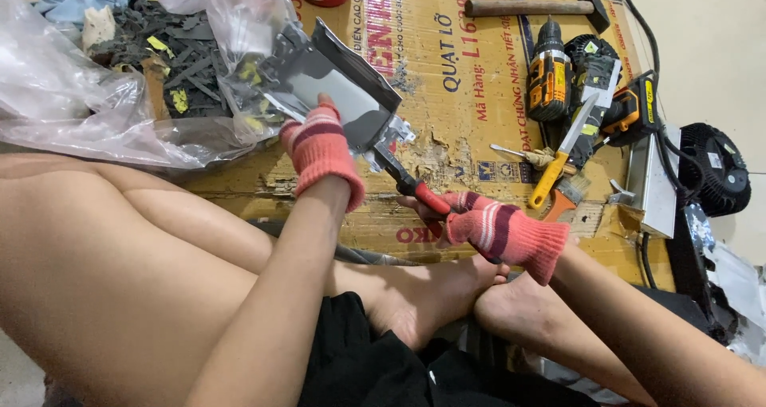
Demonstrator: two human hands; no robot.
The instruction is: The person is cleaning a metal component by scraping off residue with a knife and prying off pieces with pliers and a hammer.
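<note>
My left hand [319, 148], in a pink striped knit glove, grips a grey sheet-metal piece [339, 88] by its near edge and holds it tilted above the cardboard. My right hand [499, 230], in a matching glove, is closed on the red handles of metal snips [411, 185]. The dark jaws of the snips bite into the lower right edge of the metal piece. My bare legs and feet lie below both hands.
A flattened cardboard box [455, 72] covers the floor. At left is a clear plastic bag [72, 88] of dark metal scraps. At right lie a hammer [531, 6], a cordless drill [550, 72], a yellow-handled knife [562, 156], a brush [565, 195] and a black fan [718, 167].
</note>
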